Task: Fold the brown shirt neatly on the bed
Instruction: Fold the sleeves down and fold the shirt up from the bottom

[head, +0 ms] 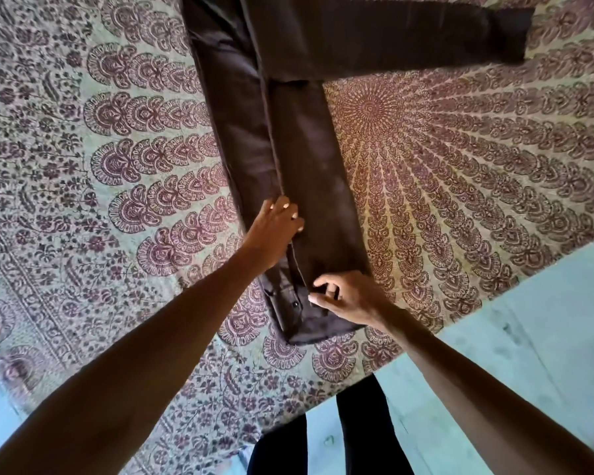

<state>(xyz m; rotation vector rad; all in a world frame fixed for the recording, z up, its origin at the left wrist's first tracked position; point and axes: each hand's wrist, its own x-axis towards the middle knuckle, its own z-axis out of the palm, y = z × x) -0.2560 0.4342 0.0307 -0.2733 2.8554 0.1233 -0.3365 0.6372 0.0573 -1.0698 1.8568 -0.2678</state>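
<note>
The brown shirt [306,159] lies on the bed [460,166] as a long narrow strip running from the top of the view down toward me. One sleeve [408,36] sticks out flat to the right near the top. A buttoned edge shows at the near end of the strip. My left hand [275,231] lies flat on the strip's left side along the central fold line, fingers straight. My right hand [347,296] is at the near end, its fingers curled and pinching the edge of the folded layer.
The bed carries a cream and maroon paisley-patterned cover. Its near corner points at me, with pale blue floor [528,337] to the right and below. My dark-trousered legs [323,440] stand at the bed's corner.
</note>
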